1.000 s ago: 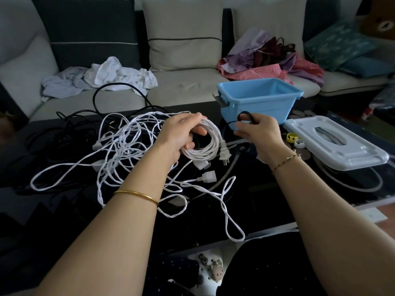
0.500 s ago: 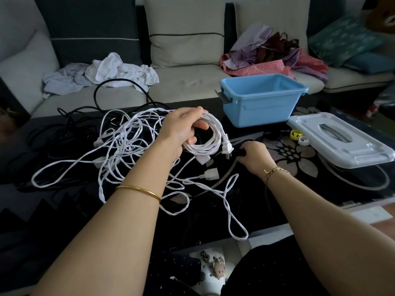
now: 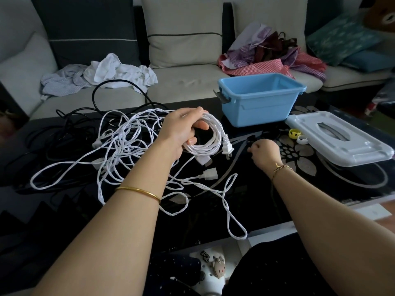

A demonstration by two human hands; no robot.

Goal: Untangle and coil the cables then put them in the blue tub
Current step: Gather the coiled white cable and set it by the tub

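My left hand (image 3: 181, 130) grips a coil of white cable (image 3: 213, 139) a little above the dark table; its two-pin plug (image 3: 227, 148) hangs at the coil's right side. More white cable (image 3: 128, 146) trails from the coil in a loose tangle to the left and toward me. Black cables (image 3: 64, 133) lie tangled further left. My right hand (image 3: 265, 153) rests low on the table right of the coil, fingers curled round a small black strap (image 3: 251, 139). The blue tub (image 3: 256, 112) stands open behind both hands.
The tub's white lid (image 3: 342, 144) lies flat at the right, with a yellow ring (image 3: 293, 133) and a white ring (image 3: 302, 140) beside it. A sofa with heaps of clothes (image 3: 119, 73) runs behind the table. The table's front edge (image 3: 277, 228) is near my lap.
My right hand came down from in front of the tub to the table top, still with the black strap. My left hand kept its hold on the white coil.
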